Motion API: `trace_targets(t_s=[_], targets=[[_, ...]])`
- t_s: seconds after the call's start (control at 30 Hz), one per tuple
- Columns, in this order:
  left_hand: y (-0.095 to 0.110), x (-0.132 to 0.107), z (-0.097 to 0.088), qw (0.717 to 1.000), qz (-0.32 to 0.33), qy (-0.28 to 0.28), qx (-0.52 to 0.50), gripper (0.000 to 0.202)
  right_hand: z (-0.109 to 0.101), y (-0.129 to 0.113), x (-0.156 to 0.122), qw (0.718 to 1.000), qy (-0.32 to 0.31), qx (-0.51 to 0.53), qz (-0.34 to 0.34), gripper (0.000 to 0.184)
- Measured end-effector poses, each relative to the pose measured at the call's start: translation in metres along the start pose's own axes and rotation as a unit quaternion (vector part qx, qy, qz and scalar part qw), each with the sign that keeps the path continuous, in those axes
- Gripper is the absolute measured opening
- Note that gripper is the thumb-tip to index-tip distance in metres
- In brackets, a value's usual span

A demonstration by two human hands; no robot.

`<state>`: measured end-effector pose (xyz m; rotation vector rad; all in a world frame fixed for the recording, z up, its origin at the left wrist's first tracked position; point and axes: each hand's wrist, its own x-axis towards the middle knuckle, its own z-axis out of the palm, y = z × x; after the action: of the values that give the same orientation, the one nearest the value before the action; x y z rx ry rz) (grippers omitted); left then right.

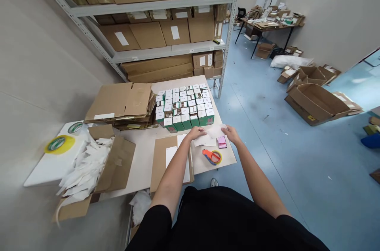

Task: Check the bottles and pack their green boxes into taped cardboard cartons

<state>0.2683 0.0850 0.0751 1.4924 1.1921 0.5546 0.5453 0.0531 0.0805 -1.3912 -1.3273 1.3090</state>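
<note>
Both my hands hold a white sheet of paper above the right end of the table. My left hand has its fingers closed on the sheet's left side. At the upper right corner, my right hand pinches the paper. Another white sheet lies beneath it on the tabletop. Just below are a small pink-and-white box and an orange-handled tape dispenser with a yellow roll. Beyond my hands stand several rows of small green-and-white boxes, some with open tops.
Flattened cardboard is stacked at the back left. An open carton overflows with white paper strips; yellow tape lies beside it. Shelves of cartons stand behind, and open cartons sit on the floor at right.
</note>
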Motion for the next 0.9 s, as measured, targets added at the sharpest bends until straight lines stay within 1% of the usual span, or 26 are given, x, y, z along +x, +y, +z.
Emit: trace_targets(t_s=[0.07, 0.17, 0.2, 0.23, 0.3, 0.4, 0.43, 0.5, 0.57, 0.6, 0.67, 0.73, 0.8, 0.87, 0.9], targets=[[-0.005, -0.004, -0.003, 1.0, -0.003, 0.018, -0.025, 0.043, -0.003, 0.005, -0.002, 0.999, 0.024, 0.04, 0.025, 0.046], [-0.012, -0.006, -0.008, 0.997, -0.001, 0.061, -0.045, 0.044, -0.016, 0.009, -0.004, 0.988, 0.108, 0.094, 0.055, 0.052], [-0.013, -0.005, -0.008, 0.996, 0.0, 0.075, -0.051, 0.044, -0.02, 0.008, -0.005, 0.986, 0.121, 0.1, 0.059, 0.053], [-0.013, -0.004, -0.007, 0.995, 0.002, 0.086, -0.057, 0.044, -0.022, 0.007, -0.006, 0.986, 0.119, 0.103, 0.059, 0.053], [-0.01, 0.001, 0.001, 0.993, 0.008, 0.095, -0.063, 0.043, -0.021, 0.001, -0.009, 0.988, 0.089, 0.116, 0.054, 0.051], [0.001, 0.007, 0.02, 0.995, 0.022, 0.087, -0.052, 0.044, -0.005, -0.016, -0.015, 0.987, 0.029, 0.152, 0.041, 0.046], [0.005, 0.007, 0.025, 0.994, 0.023, 0.095, -0.052, 0.047, 0.002, -0.022, -0.017, 0.987, 0.012, 0.156, 0.036, 0.044], [0.014, 0.002, 0.028, 0.987, 0.012, 0.14, -0.073, 0.05, 0.013, -0.036, -0.019, 0.989, -0.015, 0.143, 0.025, 0.036], [0.023, -0.011, 0.022, 0.975, 0.007, 0.185, -0.122, 0.052, 0.022, -0.051, -0.018, 0.992, -0.035, 0.118, 0.008, 0.031], [0.028, -0.02, 0.017, 0.97, 0.015, 0.197, -0.144, 0.055, 0.026, -0.058, -0.016, 0.993, -0.045, 0.108, -0.004, 0.032], [0.038, -0.04, 0.004, 0.966, 0.051, 0.199, -0.156, 0.055, 0.037, -0.071, -0.01, 0.993, -0.059, 0.095, -0.035, 0.041], [0.045, -0.062, -0.008, 0.97, 0.067, 0.193, -0.132, 0.048, 0.053, -0.083, -0.002, 0.991, -0.062, 0.097, -0.063, 0.048], [0.048, -0.081, -0.015, 0.969, 0.056, 0.205, -0.123, 0.043, 0.073, -0.091, 0.004, 0.988, -0.068, 0.116, -0.076, 0.051], [0.046, -0.096, -0.018, 0.956, 0.039, 0.246, -0.153, 0.042, 0.093, -0.096, 0.005, 0.984, -0.073, 0.14, -0.076, 0.053], [0.044, -0.102, -0.018, 0.944, 0.035, 0.276, -0.178, 0.043, 0.102, -0.096, 0.004, 0.984, -0.072, 0.145, -0.074, 0.051]])
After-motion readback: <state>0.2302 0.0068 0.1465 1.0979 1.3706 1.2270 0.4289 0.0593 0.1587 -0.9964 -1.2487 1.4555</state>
